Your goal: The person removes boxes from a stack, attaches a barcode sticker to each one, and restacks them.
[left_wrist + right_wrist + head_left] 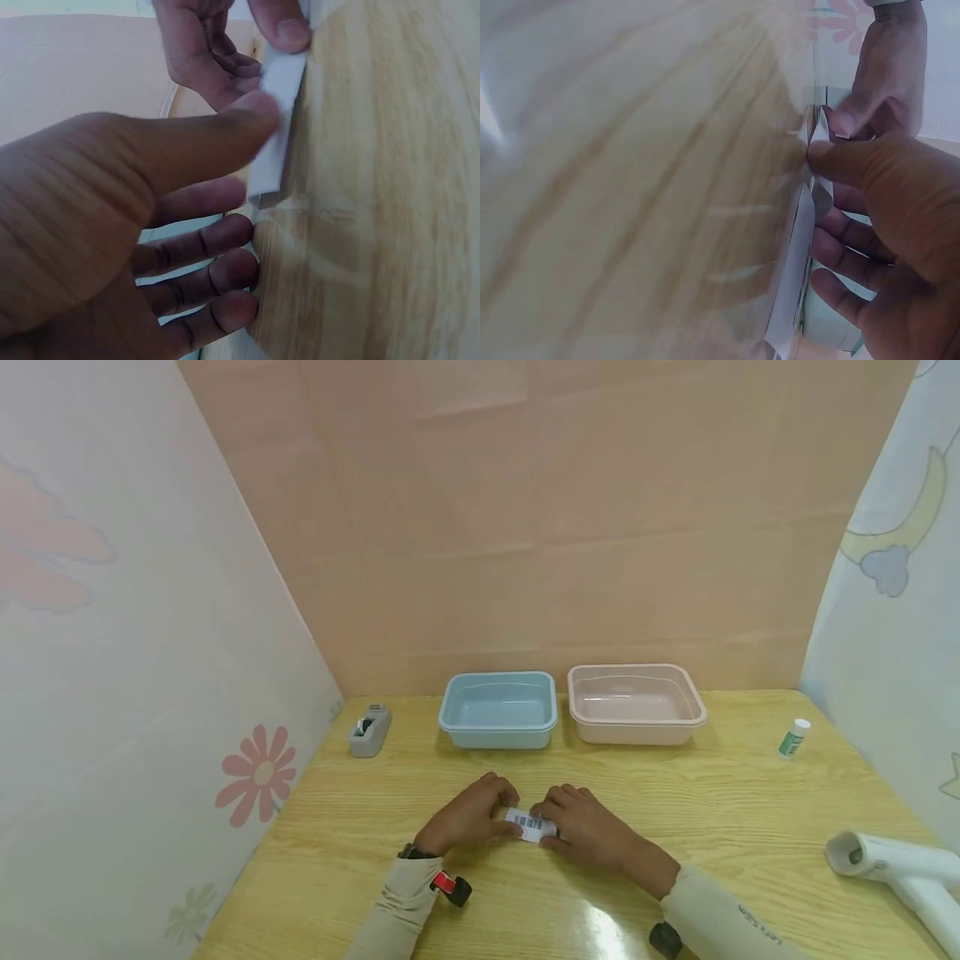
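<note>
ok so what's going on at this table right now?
A person has both hands on a small white barcode label lying on the wooden table. The left hand pinches its left end and the right hand holds the right end. Behind them sit an empty blue tub and an empty pink tub side by side. A tape dispenser stands far left, a small white bottle far right, and a white handheld device lies at the right edge.

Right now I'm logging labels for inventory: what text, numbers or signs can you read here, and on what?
Nothing reads clearly.
White label held by the left hand and right hand: a barcode, digits too small.
Right sleeve: small print, too blurred.
White bottle: green label, unreadable.
</note>
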Action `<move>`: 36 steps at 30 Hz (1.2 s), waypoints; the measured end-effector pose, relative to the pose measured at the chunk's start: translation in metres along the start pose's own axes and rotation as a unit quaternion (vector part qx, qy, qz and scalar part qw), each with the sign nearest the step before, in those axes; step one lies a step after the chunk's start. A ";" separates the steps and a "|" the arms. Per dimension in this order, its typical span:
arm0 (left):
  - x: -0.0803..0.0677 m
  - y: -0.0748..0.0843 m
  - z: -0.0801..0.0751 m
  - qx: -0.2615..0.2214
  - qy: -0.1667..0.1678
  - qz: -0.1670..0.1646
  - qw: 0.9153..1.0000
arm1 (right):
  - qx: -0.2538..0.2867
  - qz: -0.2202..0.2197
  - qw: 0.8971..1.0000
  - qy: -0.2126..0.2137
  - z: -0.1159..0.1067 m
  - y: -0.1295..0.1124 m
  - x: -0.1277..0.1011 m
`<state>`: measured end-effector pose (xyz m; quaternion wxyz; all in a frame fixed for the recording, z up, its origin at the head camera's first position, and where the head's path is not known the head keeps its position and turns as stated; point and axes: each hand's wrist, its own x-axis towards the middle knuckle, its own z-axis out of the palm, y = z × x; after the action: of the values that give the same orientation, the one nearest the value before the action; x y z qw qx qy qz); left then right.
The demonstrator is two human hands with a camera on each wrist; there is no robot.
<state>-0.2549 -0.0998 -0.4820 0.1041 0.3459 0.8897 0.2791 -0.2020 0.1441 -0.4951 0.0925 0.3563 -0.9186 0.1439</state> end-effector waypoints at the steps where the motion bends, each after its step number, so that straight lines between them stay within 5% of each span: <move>1: -0.001 0.000 0.000 0.005 -0.004 0.000 1.000 | 0.002 0.001 1.000 0.000 0.000 0.000 0.000; 8: -0.002 -0.003 0.001 0.004 -0.006 -0.004 1.000 | 0.029 0.014 0.999 0.014 -0.001 -0.001 0.002; 13: -0.003 -0.007 -0.002 -0.073 0.005 -0.035 0.997 | 0.010 0.022 0.998 0.056 0.001 0.002 0.003; 18: -0.002 -0.007 -0.007 -0.149 0.032 -0.050 0.987 | 0.003 0.025 0.993 0.116 0.002 0.006 0.006; 22: 0.000 -0.008 -0.009 -0.188 0.061 -0.028 0.980 | 0.024 0.035 0.988 0.147 0.002 0.008 0.008; 36: 0.002 -0.002 -0.011 -0.325 0.082 -0.009 0.942 | 0.060 0.050 0.983 0.166 -0.002 0.004 0.009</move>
<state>-0.2618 -0.1041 -0.4738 0.1406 0.2611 0.7589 0.5798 -0.2112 0.1419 -0.4915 0.2144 0.2857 -0.8969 0.2606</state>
